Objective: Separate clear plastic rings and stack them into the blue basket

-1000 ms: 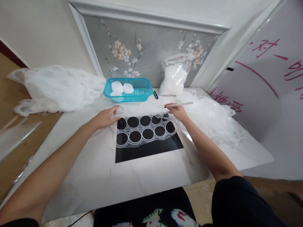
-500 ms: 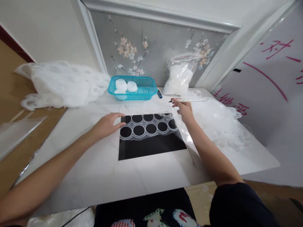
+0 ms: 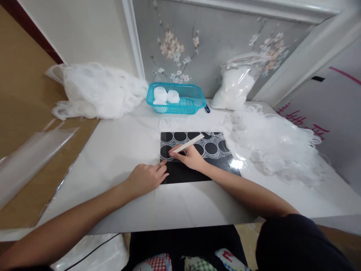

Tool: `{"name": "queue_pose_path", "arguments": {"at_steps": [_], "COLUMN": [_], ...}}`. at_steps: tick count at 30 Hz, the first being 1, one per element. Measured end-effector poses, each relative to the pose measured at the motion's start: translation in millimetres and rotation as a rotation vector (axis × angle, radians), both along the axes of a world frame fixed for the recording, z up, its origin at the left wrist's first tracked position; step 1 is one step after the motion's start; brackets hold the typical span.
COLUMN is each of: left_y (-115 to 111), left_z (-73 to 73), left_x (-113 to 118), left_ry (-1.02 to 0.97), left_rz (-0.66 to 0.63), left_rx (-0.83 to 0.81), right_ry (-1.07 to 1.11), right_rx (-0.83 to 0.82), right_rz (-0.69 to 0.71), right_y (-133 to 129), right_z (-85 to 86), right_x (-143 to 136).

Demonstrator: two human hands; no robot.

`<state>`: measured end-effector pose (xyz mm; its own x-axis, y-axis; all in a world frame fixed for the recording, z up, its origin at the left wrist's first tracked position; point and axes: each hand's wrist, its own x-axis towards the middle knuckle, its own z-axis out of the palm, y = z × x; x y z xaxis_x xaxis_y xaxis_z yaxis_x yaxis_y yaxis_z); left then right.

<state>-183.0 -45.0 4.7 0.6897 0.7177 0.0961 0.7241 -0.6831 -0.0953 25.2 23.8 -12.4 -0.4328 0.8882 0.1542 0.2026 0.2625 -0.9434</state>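
A black rectangular mat (image 3: 197, 173) lies on the white table, with a clear sheet of ring outlines (image 3: 211, 148) over its upper part. My right hand (image 3: 190, 156) is closed on a thin pale stick-like tool (image 3: 188, 143), its lower end near the sheet's left rings. What tip it has there is hidden by my fingers. Just below and left, my left hand (image 3: 148, 177) rests at the mat's left edge, fingertips on the sheet's lower left corner and the mat. Its fingers are spread a little and hold nothing.
A blue basket (image 3: 176, 109) with white round stacks stands at the back, beside a small dark blue tool (image 3: 207, 108). Behind to the right is a clear bag (image 3: 234, 86) of white material. Piles of white ringed sheets lie left (image 3: 96, 92) and right (image 3: 276, 139).
My right hand has brought the tool from beyond the sheet's upper right down to its left rings. My left hand has moved down to the sheet's lower left corner. The view has shifted.
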Motion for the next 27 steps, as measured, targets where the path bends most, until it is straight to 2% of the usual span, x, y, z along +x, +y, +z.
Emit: {"name": "queue_pose_path", "arguments": {"at_steps": [15,19,23,25,26,27], "left_y": [-1.2,-0.5,0.5,1.4,2.1,2.9], "left_z": [1.0,1.3,5.3,8.1,9.5,10.8], "left_x": [4.5,4.6,5.3,5.7,5.7,5.4], "left_ry": [0.024,0.005,-0.023,-0.039,-0.039,-0.036], "left_rz": [0.057,0.068,0.1,0.114,0.122,0.132], "left_rx": [-0.104,-0.131,-0.209,-0.257,-0.28,-0.301], "right_ry": [-0.085,-0.175,-0.346,-0.423,-0.448,-0.452], "right_rx": [0.067,0.273,0.522,0.557,0.546,0.511], "right_rz": [0.0,0.027,0.179,0.266,0.278,0.232], "right_y": [-3.4,-12.9,-27.7,-25.6,-19.5,-9.9], "right_z": [-4.0,-5.7,-11.8,-12.6,-11.5,-9.4], "right_x": [0.7,4.1,10.9,12.3,12.2,11.8]}}
